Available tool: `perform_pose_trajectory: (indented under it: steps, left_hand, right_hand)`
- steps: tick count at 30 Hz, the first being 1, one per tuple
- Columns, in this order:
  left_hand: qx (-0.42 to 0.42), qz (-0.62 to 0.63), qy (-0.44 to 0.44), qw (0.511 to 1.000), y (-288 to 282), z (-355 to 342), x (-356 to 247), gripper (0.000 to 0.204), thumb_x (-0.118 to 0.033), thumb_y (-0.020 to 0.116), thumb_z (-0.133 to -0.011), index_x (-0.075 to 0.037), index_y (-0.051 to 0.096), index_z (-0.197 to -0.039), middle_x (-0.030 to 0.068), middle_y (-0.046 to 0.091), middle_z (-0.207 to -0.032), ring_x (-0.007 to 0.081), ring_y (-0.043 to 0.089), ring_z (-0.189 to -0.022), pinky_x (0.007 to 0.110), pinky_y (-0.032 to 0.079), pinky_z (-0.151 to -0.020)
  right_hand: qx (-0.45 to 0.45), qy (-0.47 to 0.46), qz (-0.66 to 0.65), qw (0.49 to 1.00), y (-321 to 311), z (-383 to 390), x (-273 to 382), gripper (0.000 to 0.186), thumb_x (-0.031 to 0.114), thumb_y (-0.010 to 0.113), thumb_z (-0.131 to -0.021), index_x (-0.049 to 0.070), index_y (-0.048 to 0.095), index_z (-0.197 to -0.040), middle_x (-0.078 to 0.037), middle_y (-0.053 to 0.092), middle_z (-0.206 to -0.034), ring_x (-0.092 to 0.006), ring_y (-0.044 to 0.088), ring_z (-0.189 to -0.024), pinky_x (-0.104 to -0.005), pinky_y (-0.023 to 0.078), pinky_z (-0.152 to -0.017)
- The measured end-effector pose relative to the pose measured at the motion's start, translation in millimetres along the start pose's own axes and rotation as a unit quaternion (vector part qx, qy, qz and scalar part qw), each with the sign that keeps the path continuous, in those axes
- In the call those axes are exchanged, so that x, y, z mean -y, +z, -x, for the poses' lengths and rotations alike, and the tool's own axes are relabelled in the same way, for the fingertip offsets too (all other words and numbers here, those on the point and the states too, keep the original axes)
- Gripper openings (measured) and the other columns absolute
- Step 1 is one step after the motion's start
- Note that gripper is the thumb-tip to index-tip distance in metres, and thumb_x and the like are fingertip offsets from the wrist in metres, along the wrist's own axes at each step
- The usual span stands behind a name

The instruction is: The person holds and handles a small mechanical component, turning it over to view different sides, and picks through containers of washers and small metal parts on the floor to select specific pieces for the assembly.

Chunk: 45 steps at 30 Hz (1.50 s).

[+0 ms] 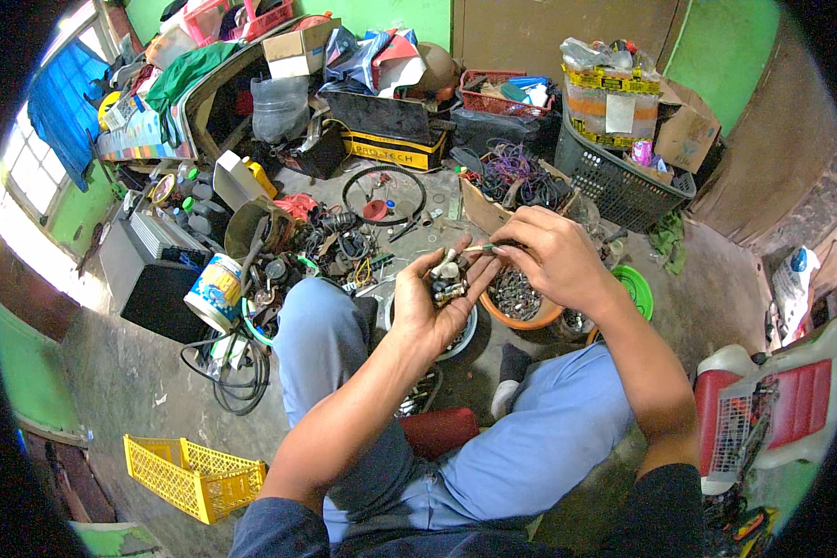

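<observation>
Left hand (pixel 434 299) cups small metal parts (pixel 448 279).

You sit on a bare grey concrete floor (pixel 130 372) that carries everything around you. Directly on it lie a yellow slatted crate (pixel 193 476) at your lower left, a coil of black cable (pixel 237 377) beside a tipped paint tin (pixel 215 291), a black wheel rim (pixel 384 193) further out, and a dark grey laundry basket (pixel 614 181) at upper right. Before your knees stand an orange bowl (pixel 521 312) of small metal parts, a white bowl (pixel 463 335) and a green lid (pixel 637 288).
</observation>
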<state>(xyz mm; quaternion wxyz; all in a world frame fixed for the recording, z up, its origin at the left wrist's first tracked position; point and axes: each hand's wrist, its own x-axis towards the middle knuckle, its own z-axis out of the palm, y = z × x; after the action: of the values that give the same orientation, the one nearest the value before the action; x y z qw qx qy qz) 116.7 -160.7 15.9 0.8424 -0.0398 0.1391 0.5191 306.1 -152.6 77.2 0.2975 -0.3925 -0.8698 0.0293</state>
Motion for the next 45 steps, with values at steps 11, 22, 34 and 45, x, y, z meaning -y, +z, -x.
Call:
perform_pose_trajectory:
  steps: [11, 22, 34, 45]
  left_hand:
    - [0.006, -0.03, -0.015, 0.999, -0.8, 1.5, -0.6, 0.044, -0.018, 0.031, -0.099, 0.008, 0.046, -0.131, 0.028, 0.055, -0.124, 0.0387, 0.056, -0.119, 0.051, 0.044, -0.109]
    - [0.027, -0.025, -0.014, 0.999, -9.9, -1.4, -3.5, 0.044, -0.022, 0.03, -0.101, 0.005, 0.05, -0.13, 0.0232, 0.057, -0.127, 0.0328, 0.059, -0.115, 0.045, 0.05, -0.099]
    - [-0.039, -0.054, 0.0, 0.998, 4.2, 5.7, 4.0, 0.038, -0.022, 0.032, -0.101, 0.002, 0.054, -0.121, 0.0178, 0.063, -0.115, 0.0284, 0.062, -0.104, 0.044, 0.05, -0.092]
    - [-0.011, -0.05, -0.001, 0.999, -11.0, -1.2, 0.5, 0.031, -0.02, 0.037, -0.1, 0.001, 0.054, -0.114, 0.02, 0.062, -0.105, 0.0312, 0.062, -0.098, 0.05, 0.051, -0.093]
  right_hand:
    - [-0.014, -0.031, 0.003, 0.999, 4.0, -1.9, 5.0, 0.018, 0.009, 0.074, -0.077, 0.005, 0.072, -0.095, -0.012, 0.062, -0.097, -0.0305, 0.06, -0.093, -0.04, 0.051, -0.082]
    - [0.029, -0.066, -0.01, 0.997, 7.6, -0.7, 18.2, 0.019, 0.018, 0.077, -0.073, 0.01, 0.074, -0.089, -0.008, 0.057, -0.114, -0.0311, 0.049, -0.117, -0.0444, 0.042, -0.102]
    - [0.08, -0.065, -0.051, 0.993, 13.7, -1.7, 16.8, 0.02, 0.015, 0.077, -0.072, 0.004, 0.07, -0.087, -0.012, 0.053, -0.118, -0.0342, 0.045, -0.121, -0.0454, 0.04, -0.105]
    - [0.101, -0.059, -0.031, 0.993, 16.6, 0.1, 15.1, 0.023, 0.014, 0.075, -0.073, 0.001, 0.069, -0.091, -0.013, 0.052, -0.121, -0.0342, 0.045, -0.122, -0.0443, 0.04, -0.106]
